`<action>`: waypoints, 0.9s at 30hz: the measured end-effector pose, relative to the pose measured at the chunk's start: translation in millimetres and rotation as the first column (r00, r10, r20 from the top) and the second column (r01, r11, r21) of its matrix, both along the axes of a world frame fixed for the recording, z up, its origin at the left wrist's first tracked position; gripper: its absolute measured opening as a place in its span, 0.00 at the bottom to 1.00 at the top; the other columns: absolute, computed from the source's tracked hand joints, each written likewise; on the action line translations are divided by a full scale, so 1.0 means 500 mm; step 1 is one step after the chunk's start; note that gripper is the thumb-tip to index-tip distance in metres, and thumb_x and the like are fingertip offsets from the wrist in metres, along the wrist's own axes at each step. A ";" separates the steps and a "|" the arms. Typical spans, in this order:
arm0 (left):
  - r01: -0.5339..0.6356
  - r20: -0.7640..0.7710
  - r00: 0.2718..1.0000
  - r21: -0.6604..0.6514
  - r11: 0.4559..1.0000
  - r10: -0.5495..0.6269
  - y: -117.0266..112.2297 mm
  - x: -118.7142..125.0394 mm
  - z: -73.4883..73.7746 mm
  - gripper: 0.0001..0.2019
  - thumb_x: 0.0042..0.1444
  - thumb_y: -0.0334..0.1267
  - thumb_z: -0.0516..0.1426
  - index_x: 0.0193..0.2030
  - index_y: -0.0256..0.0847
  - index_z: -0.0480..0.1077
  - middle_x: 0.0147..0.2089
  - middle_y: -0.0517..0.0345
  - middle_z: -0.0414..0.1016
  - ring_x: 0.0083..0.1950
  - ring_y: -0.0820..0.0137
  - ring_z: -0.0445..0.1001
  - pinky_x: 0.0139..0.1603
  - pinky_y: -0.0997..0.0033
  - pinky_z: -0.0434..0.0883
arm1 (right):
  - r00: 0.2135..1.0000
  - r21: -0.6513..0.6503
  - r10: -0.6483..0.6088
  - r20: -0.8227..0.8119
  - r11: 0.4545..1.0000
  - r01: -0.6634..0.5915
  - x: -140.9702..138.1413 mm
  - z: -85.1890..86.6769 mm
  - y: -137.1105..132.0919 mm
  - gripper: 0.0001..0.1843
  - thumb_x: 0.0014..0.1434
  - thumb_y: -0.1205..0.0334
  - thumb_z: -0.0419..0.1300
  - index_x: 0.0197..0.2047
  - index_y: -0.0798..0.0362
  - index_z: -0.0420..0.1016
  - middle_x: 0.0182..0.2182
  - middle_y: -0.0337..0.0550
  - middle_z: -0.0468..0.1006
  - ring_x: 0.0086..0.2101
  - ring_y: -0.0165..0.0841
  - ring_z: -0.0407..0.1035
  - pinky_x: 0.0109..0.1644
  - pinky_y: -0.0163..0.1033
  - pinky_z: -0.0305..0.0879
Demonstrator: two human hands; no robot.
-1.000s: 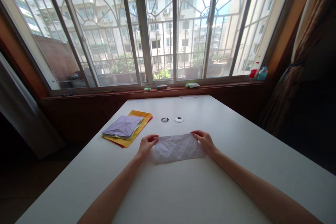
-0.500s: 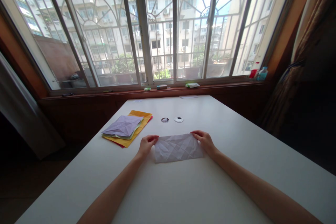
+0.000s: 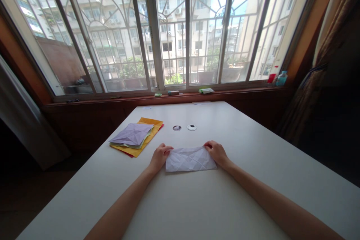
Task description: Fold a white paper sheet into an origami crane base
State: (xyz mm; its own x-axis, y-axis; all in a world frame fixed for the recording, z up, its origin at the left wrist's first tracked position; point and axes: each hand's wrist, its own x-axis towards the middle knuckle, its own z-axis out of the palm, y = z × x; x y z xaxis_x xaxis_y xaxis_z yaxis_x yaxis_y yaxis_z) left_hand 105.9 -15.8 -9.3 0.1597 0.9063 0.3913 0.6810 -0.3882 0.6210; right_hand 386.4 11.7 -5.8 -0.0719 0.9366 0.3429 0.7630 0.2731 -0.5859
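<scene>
A creased white sheet of paper (image 3: 189,159), folded into a long rectangle, lies on the white table (image 3: 197,202) in front of me. My left hand (image 3: 159,156) pinches its upper left corner with curled fingers. At the upper right corner my right hand (image 3: 216,152) grips the paper the same way. Both forearms reach in from the bottom of the view.
A stack of coloured paper sheets (image 3: 135,137), lilac on top over yellow and red, lies to the left. Two small round discs (image 3: 184,128) sit beyond the white sheet. Small items line the windowsill (image 3: 180,95); a curtain (image 3: 323,71) hangs at the right.
The paper's far edge has come down toward me, making the sheet narrower. Both hands moved slightly closer to me with it.
</scene>
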 end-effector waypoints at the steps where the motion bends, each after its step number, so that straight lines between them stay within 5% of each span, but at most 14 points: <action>1: 0.014 -0.048 0.999 0.006 1.000 -0.014 -0.001 0.001 -0.001 0.16 0.50 0.26 0.51 0.39 0.46 0.74 0.30 0.59 0.65 0.31 0.74 0.66 0.37 0.75 0.65 | 0.999 0.014 -0.004 0.050 1.000 0.003 -0.002 -0.001 -0.001 0.11 0.51 0.65 0.50 0.30 0.55 0.74 0.32 0.45 0.76 0.35 0.34 0.68 0.41 0.37 0.60; 11: 0.016 -0.375 0.927 0.068 0.998 0.011 -0.012 0.011 0.010 0.16 0.53 0.26 0.50 0.40 0.48 0.74 0.33 0.58 0.64 0.36 0.72 0.66 0.37 0.75 0.65 | 0.882 0.163 -0.042 0.469 0.986 -0.040 -0.027 0.004 -0.024 0.12 0.54 0.73 0.49 0.36 0.54 0.71 0.33 0.48 0.71 0.37 0.37 0.64 0.39 0.37 0.58; 15: 0.052 -0.449 0.894 0.109 0.993 0.002 -0.013 0.022 0.011 0.15 0.54 0.25 0.48 0.38 0.43 0.73 0.46 0.52 0.65 0.47 0.66 0.65 0.44 0.67 0.66 | 0.825 0.200 0.005 0.566 0.969 -0.143 -0.035 0.009 -0.028 0.15 0.54 0.76 0.48 0.40 0.55 0.71 0.39 0.52 0.70 0.41 0.40 0.62 0.43 0.41 0.58; 21: 0.329 -0.546 0.800 0.053 0.943 -0.248 -0.009 0.042 0.030 0.23 0.55 0.22 0.46 0.55 0.47 0.60 0.63 0.56 0.54 0.63 0.67 0.53 0.60 0.60 0.55 | 0.658 0.109 0.276 0.700 0.870 -0.480 -0.035 0.026 -0.028 0.16 0.59 0.71 0.46 0.46 0.50 0.69 0.48 0.45 0.68 0.45 0.34 0.62 0.47 0.39 0.58; 24: 0.449 -0.573 0.724 -0.032 0.893 -0.384 -0.001 0.047 0.049 0.22 0.54 0.24 0.49 0.54 0.48 0.61 0.59 0.58 0.61 0.60 0.70 0.58 0.58 0.68 0.57 | 0.529 0.019 0.396 0.751 0.788 -0.616 -0.036 0.038 -0.022 0.16 0.61 0.69 0.46 0.48 0.48 0.68 0.46 0.44 0.70 0.45 0.33 0.63 0.47 0.39 0.59; 27: 0.472 -0.575 0.697 -0.081 0.878 -0.428 0.010 0.061 0.062 0.16 0.53 0.25 0.50 0.46 0.45 0.68 0.50 0.56 0.70 0.52 0.71 0.67 0.53 0.73 0.62 | 0.495 -0.024 0.428 0.756 0.774 -0.632 -0.046 0.045 -0.019 0.17 0.59 0.71 0.46 0.48 0.51 0.68 0.42 0.45 0.72 0.42 0.32 0.65 0.45 0.37 0.60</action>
State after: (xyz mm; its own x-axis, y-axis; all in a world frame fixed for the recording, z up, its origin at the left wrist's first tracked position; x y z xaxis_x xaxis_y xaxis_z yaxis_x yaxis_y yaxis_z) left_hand 136.4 -11.0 21.6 0.7503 0.6430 0.1536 0.6264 -0.7658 0.1458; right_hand 363.4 2.4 16.7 -0.8322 0.5345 0.1473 0.5541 0.8112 0.1868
